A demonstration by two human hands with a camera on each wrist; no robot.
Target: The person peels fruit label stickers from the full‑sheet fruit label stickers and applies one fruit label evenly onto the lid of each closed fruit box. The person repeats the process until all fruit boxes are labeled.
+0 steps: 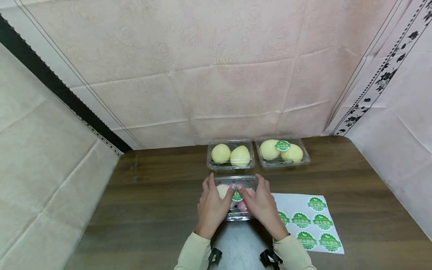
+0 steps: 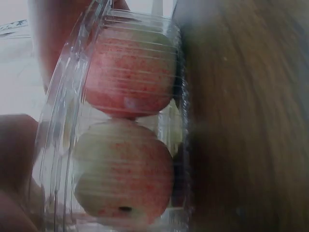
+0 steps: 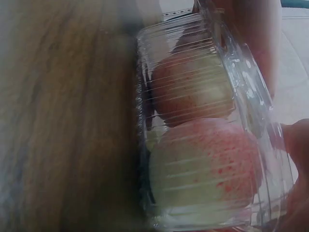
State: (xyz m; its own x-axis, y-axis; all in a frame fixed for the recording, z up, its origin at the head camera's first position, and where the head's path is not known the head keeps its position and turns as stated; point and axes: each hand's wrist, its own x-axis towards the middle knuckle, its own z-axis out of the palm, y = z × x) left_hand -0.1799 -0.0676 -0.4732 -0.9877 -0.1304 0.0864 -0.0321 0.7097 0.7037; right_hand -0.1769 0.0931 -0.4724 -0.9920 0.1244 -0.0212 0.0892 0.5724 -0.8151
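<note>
A clear plastic clamshell box (image 1: 240,215) holds two round, red-and-pale fruits (image 2: 128,169), seen through its ribbed side in both wrist views. On its lid is a round green-and-white sticker (image 1: 237,195). My left hand (image 1: 212,204) lies over the left part of the lid, fingers extended toward the far edge. My right hand (image 1: 263,206) mirrors it on the right. Both thumbs meet at the sticker and press on it. The hands cover parts of the lid and fruit. In the right wrist view, the box (image 3: 193,217) rests upright on the wooden surface.
Behind stand two more clear boxes of pale yellow-green fruit: the left box (image 1: 231,166) shows no sticker, the right box (image 1: 282,163) has a green one (image 1: 282,146). A white sheet (image 1: 303,200) of green stickers lies at right on the wooden table (image 1: 152,210).
</note>
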